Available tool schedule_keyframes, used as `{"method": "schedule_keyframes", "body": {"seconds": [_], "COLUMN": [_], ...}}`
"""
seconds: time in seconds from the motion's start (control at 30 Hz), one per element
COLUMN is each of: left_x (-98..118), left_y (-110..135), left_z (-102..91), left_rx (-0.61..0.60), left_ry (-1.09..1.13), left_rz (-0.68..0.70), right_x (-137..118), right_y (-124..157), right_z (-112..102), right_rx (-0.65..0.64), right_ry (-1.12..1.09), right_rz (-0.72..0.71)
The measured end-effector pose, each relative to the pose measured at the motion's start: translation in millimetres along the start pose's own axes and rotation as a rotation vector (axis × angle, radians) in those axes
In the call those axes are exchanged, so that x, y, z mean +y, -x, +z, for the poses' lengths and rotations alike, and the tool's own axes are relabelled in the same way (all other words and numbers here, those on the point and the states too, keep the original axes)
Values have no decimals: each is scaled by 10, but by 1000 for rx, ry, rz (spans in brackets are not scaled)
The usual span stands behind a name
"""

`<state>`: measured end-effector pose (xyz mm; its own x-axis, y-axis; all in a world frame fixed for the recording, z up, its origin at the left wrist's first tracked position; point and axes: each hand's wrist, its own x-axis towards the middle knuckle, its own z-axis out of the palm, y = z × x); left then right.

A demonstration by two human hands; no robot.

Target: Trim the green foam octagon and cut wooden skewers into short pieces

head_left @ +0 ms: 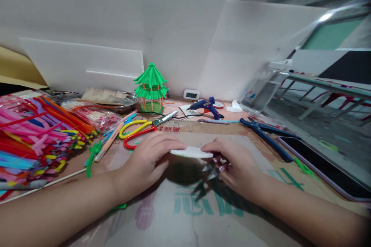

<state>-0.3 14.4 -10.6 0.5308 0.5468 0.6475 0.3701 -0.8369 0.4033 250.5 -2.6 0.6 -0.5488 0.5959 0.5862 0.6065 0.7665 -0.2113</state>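
Observation:
Between my hands, over the middle of the table, is a thin flat white piece [191, 152], seen nearly edge-on; its material I cannot make out. My left hand [150, 158] is closed with fingers and thumb pinching its left end. My right hand [237, 164] pinches the right end. Tucked in the same right hand is a pair of small scissors [213, 170], its pointed blades apart and aimed left, below the white piece. Just past my left hand lies a larger pair of scissors [139, 129] with yellow and red handles.
Bundled pipe cleaners [43, 135] heap at the left. Behind stand a green pagoda model [151, 88], a small digital clock [191, 94] and a blue glue gun [207, 106]. To the right lie blue-handled pliers [266, 137], a phone [324, 166] and a clear plastic container [261, 88].

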Motion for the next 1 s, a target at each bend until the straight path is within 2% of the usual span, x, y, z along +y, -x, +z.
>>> {"method": "schedule_keyframes", "body": {"seconds": [0.07, 0.13, 0.27, 0.5, 0.67, 0.73, 0.87, 1.0], "left_x": [32, 49, 38, 35, 52, 57, 68, 56], "left_y": [4, 5, 0, -17, -28, -35, -52, -63], "left_z": [1, 12, 37, 32, 36, 33, 21, 29], "left_rx": [54, 84, 11, -19, -8, -11, -33, -29], "left_ry": [45, 84, 181, 163, 120, 128, 230, 332], "left_rz": [-45, -146, -294, -279, -368, -374, -360, -461], "right_x": [-15, -26, -23, -41, 6, 30, 30, -16], "right_y": [-12, -29, -54, -47, -78, -94, -115, -104], "right_z": [3, 18, 58, 69, 66, 62, 52, 46], "right_rx": [-7, -14, -17, -58, 75, 72, -37, -93], "right_ry": [-112, -230, -383, -413, -349, -340, -348, -280], "right_rz": [113, 222, 326, 366, 471, 482, 416, 354]}}
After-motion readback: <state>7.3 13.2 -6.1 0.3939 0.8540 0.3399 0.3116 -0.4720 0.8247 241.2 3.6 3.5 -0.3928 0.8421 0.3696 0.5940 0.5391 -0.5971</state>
